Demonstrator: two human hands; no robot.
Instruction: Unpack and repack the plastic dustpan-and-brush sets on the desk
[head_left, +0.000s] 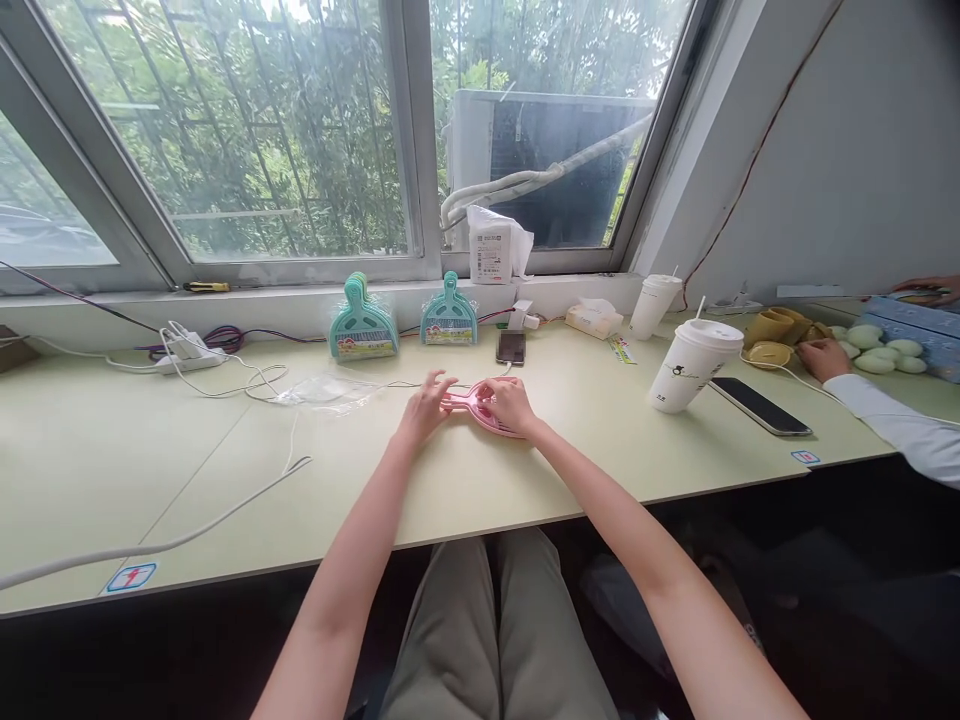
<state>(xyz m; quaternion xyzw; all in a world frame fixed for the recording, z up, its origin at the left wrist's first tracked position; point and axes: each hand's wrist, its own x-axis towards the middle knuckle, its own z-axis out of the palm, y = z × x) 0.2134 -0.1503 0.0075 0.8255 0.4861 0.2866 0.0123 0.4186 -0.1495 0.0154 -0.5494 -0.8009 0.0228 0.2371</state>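
A small pink plastic dustpan set (471, 402) lies flat on the pale green table (525, 480) in front of me. My left hand (424, 405) pinches its handle end from the left, fingers curled over it. My right hand (508, 405) covers the wider pan part, fingers pressed down on it. Two teal dustpan sets (363, 325) (449, 317) stand upright against the window ledge behind. A clear plastic bag (322, 390) lies left of my hands.
A phone (511, 346) lies just behind the pink set. Two white paper cups (688, 365) (654, 305), another phone (759, 405) and a tissue pack (594, 318) sit to the right. A co-worker's hand (823, 357) rests by pale green items (881, 350). A power strip (187, 352) and white cables (225, 510) lie left.
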